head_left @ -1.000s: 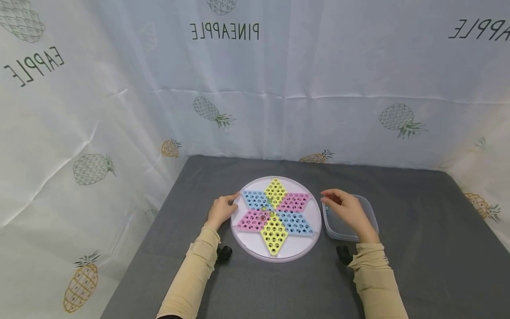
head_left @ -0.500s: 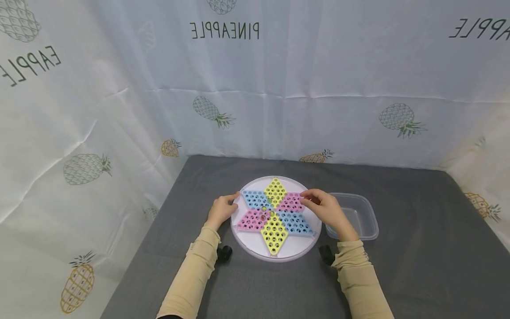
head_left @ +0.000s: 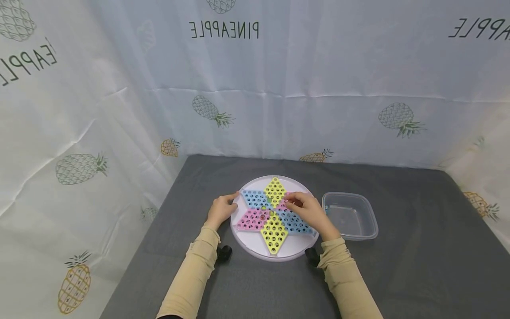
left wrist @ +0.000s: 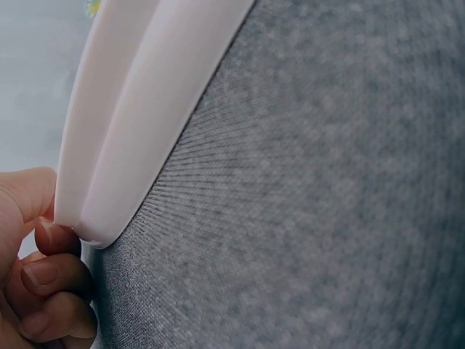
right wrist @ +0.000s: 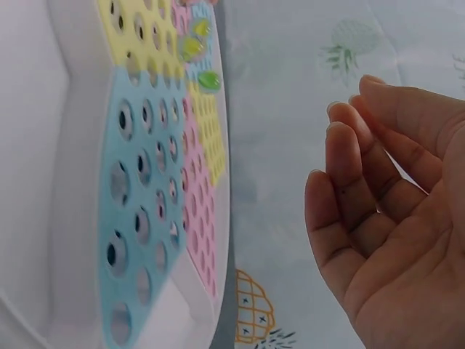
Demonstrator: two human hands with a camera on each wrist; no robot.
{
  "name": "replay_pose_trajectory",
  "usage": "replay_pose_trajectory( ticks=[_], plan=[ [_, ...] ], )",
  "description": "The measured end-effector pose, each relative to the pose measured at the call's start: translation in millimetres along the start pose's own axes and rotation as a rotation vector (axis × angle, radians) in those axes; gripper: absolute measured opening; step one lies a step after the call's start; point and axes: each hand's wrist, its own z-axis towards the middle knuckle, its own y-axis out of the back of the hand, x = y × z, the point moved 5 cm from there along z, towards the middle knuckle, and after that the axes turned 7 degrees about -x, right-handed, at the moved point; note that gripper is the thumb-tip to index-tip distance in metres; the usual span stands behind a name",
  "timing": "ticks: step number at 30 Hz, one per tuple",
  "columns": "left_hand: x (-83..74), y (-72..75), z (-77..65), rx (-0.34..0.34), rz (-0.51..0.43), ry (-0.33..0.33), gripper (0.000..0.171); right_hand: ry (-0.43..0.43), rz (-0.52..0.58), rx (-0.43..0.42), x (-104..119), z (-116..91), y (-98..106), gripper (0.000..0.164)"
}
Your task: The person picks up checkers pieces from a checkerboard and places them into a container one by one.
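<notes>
The left hand [head_left: 220, 212] is at the left rim of the round white game board [head_left: 249, 243]; the left wrist view shows the thumb and the bent forefinger pinching that rim, the other fingers curled below. The right hand [head_left: 308, 210] is over the upper right part of the board, in the air and apart from it. Its fingers are gently curved and bunched, the thumb close to the fingertips (whether a marble sits between them, I cannot tell).

The board lies flat at the lower middle of the head view. Its holed star has yellow points at top and bottom, blue ones at upper left and lower right, and pink ones at lower left and upper right, the last partly covered by the right hand. Near the star's middle sit a green marble [head_left: 269, 200], two yellow-green marbles [head_left: 264, 208] and a reddish marble [head_left: 262, 217].

Just right of the board stands a clear plastic box [head_left: 350, 221], with something small and blue [head_left: 327, 208] at its left wall. Beige sleeves [head_left: 191, 274] come in from the bottom edge, a black device [head_left: 224, 253] by each wrist. Under everything is the desk [head_left: 255, 288], in dark grey cloth; behind it hangs a pale curtain [head_left: 255, 66] printed with pineapples and mirrored lettering.
</notes>
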Motion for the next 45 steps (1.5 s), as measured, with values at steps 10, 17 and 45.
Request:
replay_pose_trajectory(
  ticks=[10,17,45],
  plan=[
    [-3.8,3.5,-2.1,-0.009,-0.006,-0.016,0.047,0.005,-0.006,0.031,1.5,5.7,-21.3,0.024],
    [-3.3,3.4,-3.7,-0.012,-0.006,-0.011,0.048,-0.006,-0.005,0.062,-4.0,9.4,-34.7,0.023],
    [-0.9,0.7,-1.2,-0.017,-0.002,-0.006,0.047,-0.045,-0.201,0.198,-7.5,18.4,-58.3,0.024]
  ],
)
